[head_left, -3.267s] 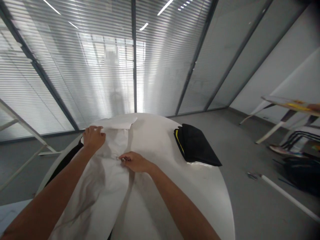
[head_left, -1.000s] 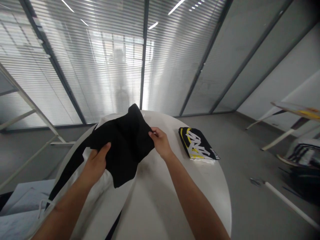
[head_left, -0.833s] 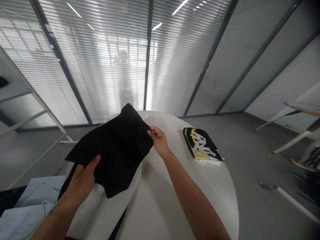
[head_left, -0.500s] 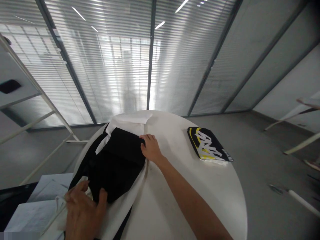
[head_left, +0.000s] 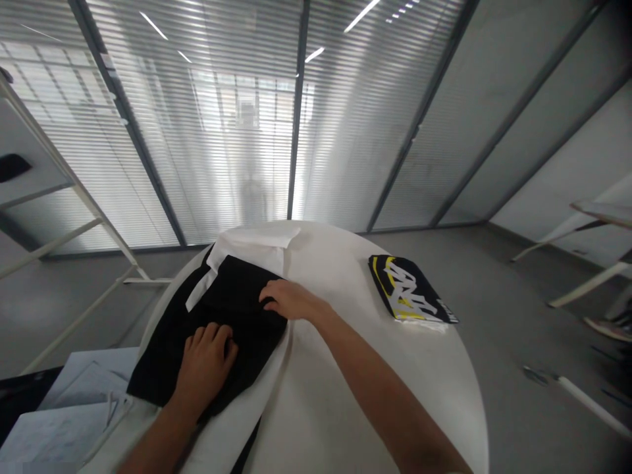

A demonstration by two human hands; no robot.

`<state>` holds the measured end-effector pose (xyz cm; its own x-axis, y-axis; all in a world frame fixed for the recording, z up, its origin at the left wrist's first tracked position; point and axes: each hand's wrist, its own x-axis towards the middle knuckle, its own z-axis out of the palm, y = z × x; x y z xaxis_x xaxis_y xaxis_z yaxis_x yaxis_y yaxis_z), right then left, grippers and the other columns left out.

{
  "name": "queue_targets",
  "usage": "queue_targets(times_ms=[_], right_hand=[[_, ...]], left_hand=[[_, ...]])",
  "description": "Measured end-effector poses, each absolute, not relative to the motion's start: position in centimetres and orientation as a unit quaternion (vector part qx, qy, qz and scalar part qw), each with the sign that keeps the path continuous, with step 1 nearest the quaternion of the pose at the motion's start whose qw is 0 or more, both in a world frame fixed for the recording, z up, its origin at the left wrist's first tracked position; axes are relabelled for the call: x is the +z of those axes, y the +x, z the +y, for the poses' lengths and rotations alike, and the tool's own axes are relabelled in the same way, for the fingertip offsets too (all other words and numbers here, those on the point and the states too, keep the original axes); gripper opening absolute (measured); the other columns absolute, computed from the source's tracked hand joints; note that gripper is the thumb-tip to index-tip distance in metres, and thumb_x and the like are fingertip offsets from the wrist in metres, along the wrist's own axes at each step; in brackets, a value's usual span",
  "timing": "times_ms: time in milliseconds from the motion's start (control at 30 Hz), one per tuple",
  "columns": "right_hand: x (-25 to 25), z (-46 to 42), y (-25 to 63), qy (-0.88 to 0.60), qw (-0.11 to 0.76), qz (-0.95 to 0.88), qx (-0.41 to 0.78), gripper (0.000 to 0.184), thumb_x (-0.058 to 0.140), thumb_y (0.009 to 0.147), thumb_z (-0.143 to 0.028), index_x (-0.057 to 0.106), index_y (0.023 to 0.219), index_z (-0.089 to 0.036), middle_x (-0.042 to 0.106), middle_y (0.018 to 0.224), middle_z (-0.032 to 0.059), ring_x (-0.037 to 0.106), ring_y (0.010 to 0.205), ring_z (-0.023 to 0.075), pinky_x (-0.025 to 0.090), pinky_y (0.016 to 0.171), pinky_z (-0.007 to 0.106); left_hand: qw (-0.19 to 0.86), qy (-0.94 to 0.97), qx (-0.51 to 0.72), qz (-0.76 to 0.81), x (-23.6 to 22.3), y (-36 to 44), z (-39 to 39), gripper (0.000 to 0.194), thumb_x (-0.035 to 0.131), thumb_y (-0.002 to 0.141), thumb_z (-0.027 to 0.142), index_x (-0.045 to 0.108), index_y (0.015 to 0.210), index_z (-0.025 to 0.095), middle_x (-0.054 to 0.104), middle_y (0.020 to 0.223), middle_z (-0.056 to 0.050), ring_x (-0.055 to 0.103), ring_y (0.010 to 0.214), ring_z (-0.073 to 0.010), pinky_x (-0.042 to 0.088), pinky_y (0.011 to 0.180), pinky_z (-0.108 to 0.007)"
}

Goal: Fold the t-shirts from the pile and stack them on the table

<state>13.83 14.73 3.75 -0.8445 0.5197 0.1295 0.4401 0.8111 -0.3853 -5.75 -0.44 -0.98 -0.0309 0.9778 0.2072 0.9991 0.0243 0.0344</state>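
A black cloth garment (head_left: 217,336) lies folded flat on top of a white garment (head_left: 251,245), whose white collar end shows beyond it at the far side. My left hand (head_left: 207,359) rests on the black cloth, fingers slightly curled and nothing gripped. My right hand (head_left: 289,299) lies flat along the black cloth's right edge, also not gripping. Both garments lie on a round white table (head_left: 345,408). To the right of my right hand sits a folded black garment (head_left: 407,289) with yellow and white print.
Sheets of white paper or fabric (head_left: 83,395) lie beyond the table's lower left edge. A pale metal frame (head_left: 74,197) stands at left, and a low table (head_left: 602,214) at right. A white rod (head_left: 587,405) lies on the grey floor.
The black cloth, held up earlier, now lies flat on the white garment. My left hand has moved up onto it, and my right hand has slid left across it.
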Motion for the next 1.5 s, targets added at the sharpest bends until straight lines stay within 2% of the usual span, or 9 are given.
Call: queue_targets(times_ms=[100, 267, 467, 600, 933, 1067, 1267, 1367, 1500], right_hand=[[6.2, 18.8, 14.4, -0.271, 0.183, -0.923, 0.202, 0.024, 0.061, 0.089, -0.021, 0.068, 0.112, -0.027, 0.068, 0.107, 0.0017, 0.061, 0.101, 0.0169, 0.043, 0.091, 0.028], [8.5, 23.2, 15.5, -0.66, 0.401, -0.633, 0.049, 0.041, 0.029, 0.098, -0.02, 0.059, 0.123, -0.014, 0.064, 0.118, 0.0153, 0.059, 0.106, 0.0229, 0.043, 0.092, 0.034], [5.3, 21.2, 14.3, -0.555, 0.147, -0.806, 0.146, 0.026, 0.047, 0.091, -0.033, 0.071, 0.097, -0.024, 0.072, 0.101, 0.0049, 0.066, 0.095, 0.0233, 0.048, 0.079, 0.031], [3.8, 20.5, 12.9, -0.484, 0.004, -0.867, 0.116, 0.025, 0.051, 0.089, -0.032, 0.071, 0.103, -0.027, 0.072, 0.109, 0.0056, 0.067, 0.101, 0.026, 0.05, 0.078, 0.033], [4.2, 22.9, 11.2, -0.489, 0.006, -0.872, 0.017, 0.057, 0.056, 0.09, -0.033, 0.039, 0.142, -0.017, 0.067, 0.116, 0.0194, 0.065, 0.106, 0.0335, 0.048, 0.088, 0.046], [4.1, 23.7, 11.0, -0.499, 0.022, -0.866, 0.012, 0.035, 0.044, 0.095, -0.024, 0.056, 0.124, -0.01, 0.068, 0.113, 0.0237, 0.065, 0.105, 0.035, 0.049, 0.085, 0.047], [7.7, 28.6, 12.2, -0.476, 0.028, -0.876, 0.072, 0.026, 0.052, 0.092, -0.032, 0.065, 0.111, -0.019, 0.072, 0.11, 0.0098, 0.068, 0.1, 0.0243, 0.051, 0.086, 0.034], [9.7, 30.6, 13.7, -0.516, 0.166, -0.84, 0.039, 0.044, 0.037, 0.097, -0.026, 0.046, 0.139, -0.018, 0.054, 0.14, 0.0126, 0.052, 0.127, 0.0262, 0.042, 0.104, 0.042], [9.2, 30.1, 15.7, -0.545, 0.265, -0.795, 0.0, 0.065, 0.049, 0.089, -0.026, 0.029, 0.151, -0.025, 0.031, 0.157, 0.0084, 0.022, 0.146, 0.032, 0.018, 0.114, 0.062]], left_hand=[[0.064, -0.691, -0.085, -0.715, -0.9, -5.6, -0.5, 0.022, 0.043, 0.091, 0.029, 0.064, 0.094, 0.021, 0.062, 0.095, -0.008, 0.055, 0.092, -0.0265, 0.038, 0.079, -0.039], [0.058, -0.688, -0.088, -0.718, -0.6, -5.4, -0.1, 0.021, 0.043, 0.091, 0.029, 0.063, 0.091, 0.021, 0.061, 0.093, -0.008, 0.055, 0.092, -0.026, 0.037, 0.079, -0.038], [0.053, -0.68, -0.082, -0.726, -0.5, -5.3, 0.1, 0.02, 0.044, 0.091, 0.029, 0.063, 0.09, 0.021, 0.062, 0.093, -0.007, 0.055, 0.091, -0.0256, 0.037, 0.079, -0.038], [0.053, -0.679, -0.079, -0.728, -0.5, -5.2, 0.1, 0.019, 0.044, 0.09, 0.028, 0.062, 0.088, 0.021, 0.061, 0.091, -0.007, 0.055, 0.091, -0.0254, 0.037, 0.078, -0.038], [0.048, -0.68, -0.092, -0.726, -0.5, -5.3, 0.2, 0.019, 0.044, 0.09, 0.027, 0.062, 0.087, 0.02, 0.061, 0.091, -0.007, 0.055, 0.09, -0.0254, 0.036, 0.079, -0.038], [0.049, -0.679, -0.088, -0.727, -0.4, -5.3, 0.2, 0.019, 0.044, 0.09, 0.027, 0.062, 0.088, 0.021, 0.061, 0.091, -0.007, 0.055, 0.09, -0.0249, 0.036, 0.078, -0.037], [0.041, -0.68, -0.096, -0.725, -0.5, -5.3, 0.4, 0.019, 0.044, 0.09, 0.026, 0.061, 0.088, 0.021, 0.06, 0.091, -0.007, 0.054, 0.09, -0.0251, 0.036, 0.078, -0.038], [0.041, -0.678, -0.101, -0.727, -0.6, -5.4, 0.4, 0.018, 0.044, 0.09, 0.025, 0.061, 0.088, 0.021, 0.06, 0.091, -0.006, 0.054, 0.09, -0.0251, 0.036, 0.078, -0.038], [0.037, -0.679, -0.105, -0.726, -0.7, -5.4, 0.4, 0.017, 0.044, 0.09, 0.026, 0.061, 0.087, 0.021, 0.06, 0.09, -0.006, 0.054, 0.088, -0.025, 0.036, 0.078, -0.039]])
